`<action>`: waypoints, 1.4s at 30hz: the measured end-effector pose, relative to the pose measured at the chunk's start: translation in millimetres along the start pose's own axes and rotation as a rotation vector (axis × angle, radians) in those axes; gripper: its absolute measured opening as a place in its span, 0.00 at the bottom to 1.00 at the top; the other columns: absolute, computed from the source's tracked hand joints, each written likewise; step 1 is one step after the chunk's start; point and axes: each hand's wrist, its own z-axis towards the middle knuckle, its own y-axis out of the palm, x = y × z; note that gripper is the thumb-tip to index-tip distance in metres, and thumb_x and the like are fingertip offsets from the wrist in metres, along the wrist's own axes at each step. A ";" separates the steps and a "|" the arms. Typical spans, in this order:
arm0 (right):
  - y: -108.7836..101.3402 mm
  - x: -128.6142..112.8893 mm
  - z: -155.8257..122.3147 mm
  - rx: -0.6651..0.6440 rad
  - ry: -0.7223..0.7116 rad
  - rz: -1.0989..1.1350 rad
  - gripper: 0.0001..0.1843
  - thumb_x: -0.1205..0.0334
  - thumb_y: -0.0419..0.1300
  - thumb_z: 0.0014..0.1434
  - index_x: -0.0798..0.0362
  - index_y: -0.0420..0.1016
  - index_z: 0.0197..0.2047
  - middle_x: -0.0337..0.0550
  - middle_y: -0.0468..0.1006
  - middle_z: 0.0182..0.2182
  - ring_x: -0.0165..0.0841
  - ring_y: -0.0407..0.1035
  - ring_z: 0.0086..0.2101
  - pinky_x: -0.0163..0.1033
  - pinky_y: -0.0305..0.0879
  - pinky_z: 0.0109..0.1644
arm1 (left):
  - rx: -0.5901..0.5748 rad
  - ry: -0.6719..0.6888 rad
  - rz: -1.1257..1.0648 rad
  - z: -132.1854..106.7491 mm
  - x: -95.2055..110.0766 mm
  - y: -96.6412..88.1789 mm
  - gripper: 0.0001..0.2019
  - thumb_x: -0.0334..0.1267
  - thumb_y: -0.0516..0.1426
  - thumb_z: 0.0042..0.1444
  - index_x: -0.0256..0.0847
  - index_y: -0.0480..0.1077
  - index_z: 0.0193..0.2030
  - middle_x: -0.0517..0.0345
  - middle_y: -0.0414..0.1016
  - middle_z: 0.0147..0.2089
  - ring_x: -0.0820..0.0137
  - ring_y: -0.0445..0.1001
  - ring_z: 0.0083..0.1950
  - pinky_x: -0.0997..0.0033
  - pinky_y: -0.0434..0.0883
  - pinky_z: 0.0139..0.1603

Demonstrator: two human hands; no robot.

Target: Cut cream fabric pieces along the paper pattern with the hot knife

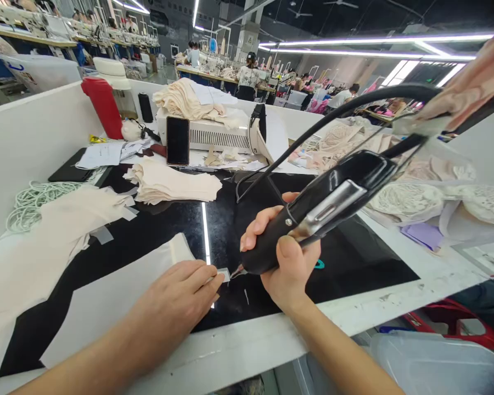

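Observation:
In the head view my right hand (290,269) is wrapped round a black corded hand tool (308,214) with a silver lever and a narrow metal tip. The tip points down and left, at the end of a small pale tab (223,274). My left hand (185,291) is closed over the edge of a white fabric piece (119,293), with the tab sticking out past its fingertips. What lies under those fingers is hidden. Beneath the fabric is a shiny black board (346,269).
Cut cream fabric pieces (177,184) are stacked behind my hands, and more cream fabric (53,241) lies left beside pale green cord (37,200). A phone (177,140) leans on a white box (218,134). Bagged lace cups (411,203) lie right. The tool's cable (325,123) arches overhead.

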 end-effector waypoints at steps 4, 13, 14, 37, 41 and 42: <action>3.3 4.3 -6.1 -0.032 -0.010 0.036 0.18 0.55 0.68 0.63 0.44 0.64 0.49 0.33 0.76 0.35 0.28 0.72 0.26 0.35 0.70 0.26 | -0.045 0.012 0.043 2.6 -2.2 5.2 0.14 0.31 0.48 0.74 0.30 0.71 0.58 0.48 0.77 0.47 0.57 0.76 0.48 0.53 0.76 0.48; 4.3 7.8 -7.4 -0.051 -0.007 0.065 0.18 0.55 0.67 0.64 0.44 0.64 0.50 0.33 0.76 0.34 0.27 0.71 0.26 0.34 0.72 0.29 | -0.058 -0.041 -0.027 -7.2 0.4 9.8 0.14 0.30 0.49 0.74 0.33 0.71 0.59 0.49 0.77 0.50 0.59 0.75 0.50 0.55 0.76 0.51; 4.2 7.7 -7.2 -0.048 -0.012 0.060 0.18 0.55 0.68 0.64 0.44 0.64 0.50 0.33 0.76 0.34 0.27 0.71 0.26 0.34 0.71 0.29 | -0.046 -0.043 -0.029 -8.7 0.2 9.8 0.14 0.30 0.48 0.74 0.33 0.71 0.59 0.49 0.77 0.50 0.59 0.75 0.51 0.56 0.76 0.51; 5.1 6.6 4.7 0.019 -0.009 -0.037 0.21 0.51 0.68 0.63 0.43 0.63 0.52 0.31 0.75 0.31 0.28 0.71 0.25 0.36 0.70 0.29 | 0.003 0.003 -0.017 -7.9 0.4 5.1 0.15 0.27 0.48 0.73 0.33 0.74 0.57 0.49 0.80 0.52 0.63 0.75 0.51 0.62 0.76 0.54; 6.0 11.3 2.1 0.006 -0.007 -0.008 0.19 0.53 0.69 0.63 0.44 0.64 0.50 0.32 0.76 0.33 0.27 0.72 0.26 0.35 0.72 0.29 | -0.013 0.019 -0.012 -8.6 -0.4 5.9 0.16 0.25 0.49 0.72 0.33 0.74 0.58 0.48 0.79 0.53 0.62 0.75 0.52 0.62 0.76 0.54; 5.9 11.6 1.4 0.005 -0.009 -0.013 0.19 0.53 0.69 0.62 0.44 0.64 0.50 0.32 0.76 0.33 0.27 0.72 0.25 0.35 0.72 0.29 | -0.015 0.021 -0.011 -8.8 -0.5 6.1 0.16 0.25 0.49 0.71 0.33 0.73 0.58 0.48 0.79 0.53 0.62 0.75 0.52 0.61 0.76 0.54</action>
